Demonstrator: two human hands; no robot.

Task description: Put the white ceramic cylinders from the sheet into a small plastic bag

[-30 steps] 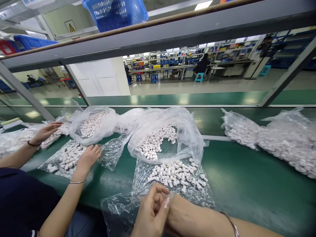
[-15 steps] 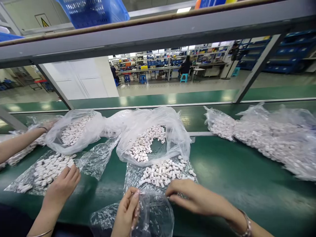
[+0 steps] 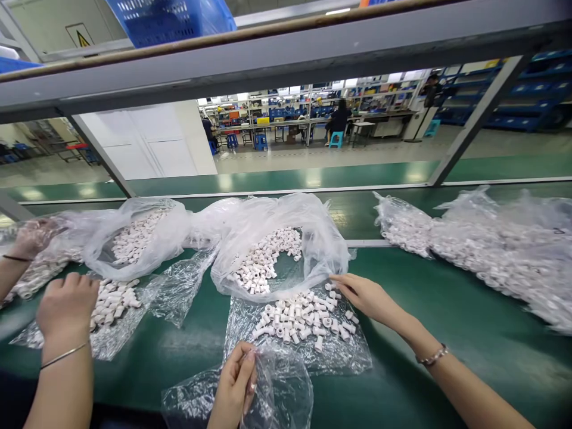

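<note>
My left hand (image 3: pixel 233 381) pinches the edge of a clear plastic bag (image 3: pixel 286 390) near the table's front edge. My right hand (image 3: pixel 369 301) stretches over the right side of a pile of small white plastic pipe fittings (image 3: pixel 297 316), its fingers extended and no fitting visible in them. Those fingertips are beside the rim of a large translucent bag (image 3: pixel 328 238), and I cannot tell if they touch it. The pile lies on a flat clear plastic sheet or bag (image 3: pixel 357 357). More white fittings (image 3: pixel 263 262) show inside the large bag's mouth.
At left, a co-worker's hands (image 3: pixel 69 304) are over another fittings pile (image 3: pixel 111 301) and by filled bags. A second open bag of fittings (image 3: pixel 138 235) stands behind. Filled bags (image 3: pixel 491 250) lie at right on the green table (image 3: pixel 402 268). A shelf beam (image 3: pixel 286 44) crosses overhead.
My right hand has moved from the small bag's mouth up and right to the pile's far right side. My left hand stays on the bag. The co-worker's hands have shifted left.
</note>
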